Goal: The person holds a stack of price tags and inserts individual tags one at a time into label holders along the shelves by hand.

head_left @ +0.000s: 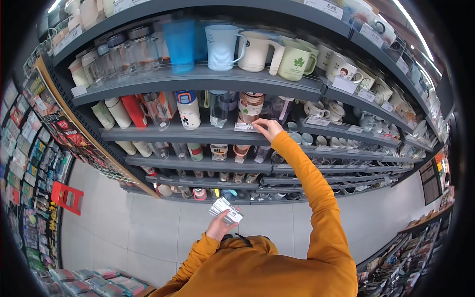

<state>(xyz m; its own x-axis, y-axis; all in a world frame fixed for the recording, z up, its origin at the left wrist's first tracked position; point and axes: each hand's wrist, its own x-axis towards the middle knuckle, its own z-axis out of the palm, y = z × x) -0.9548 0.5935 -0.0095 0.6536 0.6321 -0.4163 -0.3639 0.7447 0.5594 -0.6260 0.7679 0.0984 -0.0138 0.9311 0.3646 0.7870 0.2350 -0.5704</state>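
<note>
My left hand (218, 228) is closed around a fanned stack of white price tags (226, 210), held low above the floor. My right hand (270, 130) reaches out to the second visible shelf, its fingers pinching the right end of a price tag (244, 127) at the shelf's front edge. Just behind that tag stands a jar-like bottle (251, 105) with a pinkish label. To its left are a clear tumbler (218, 108) and a white bottle with a blue lid (187, 111).
On the shelf above stand a blue pitcher (179, 45), a light blue mug (221, 48) and a green mug with a leaf (295, 61). A red step stool (68, 198) is on the floor at left. Packaged goods (99, 283) lie at the lower left.
</note>
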